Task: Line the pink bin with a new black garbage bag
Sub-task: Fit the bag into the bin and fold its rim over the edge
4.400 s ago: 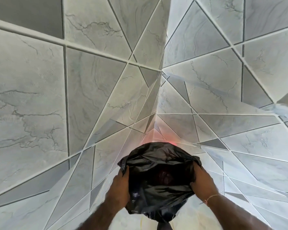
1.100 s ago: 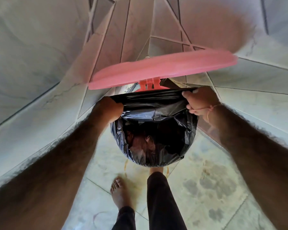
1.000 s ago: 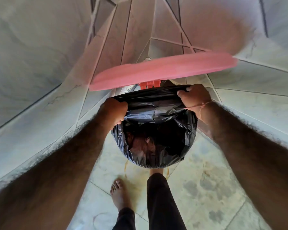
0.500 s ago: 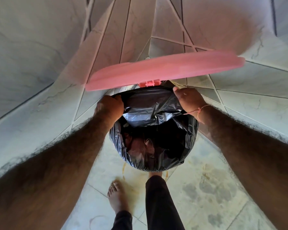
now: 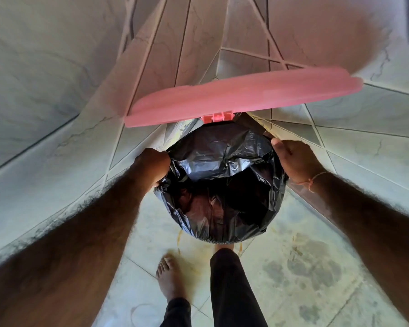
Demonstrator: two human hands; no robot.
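The black garbage bag (image 5: pixel 220 185) sits in the pink bin, folded out over the rim so that it hides the bin's walls. Only the bin's pink lid (image 5: pixel 241 97) shows, raised above the far side, with its hinge (image 5: pixel 216 117) below it. My left hand (image 5: pixel 151 165) grips the bag's edge at the left rim. My right hand (image 5: pixel 293 159) presses the bag against the right rim, thumb along the edge. The bag's mouth is open and dark inside.
Grey marbled wall tiles close in on the left, behind and to the right, forming a corner. My bare left foot (image 5: pixel 169 277) and my right leg in dark trousers (image 5: pixel 232 286) stand on the stained floor tiles (image 5: pixel 316 267) just in front of the bin.
Both hands have slid down and apart along the rim, pulling the bag's edge lower over the bin's sides. The bag's far edge now lies smoother below the hinge.
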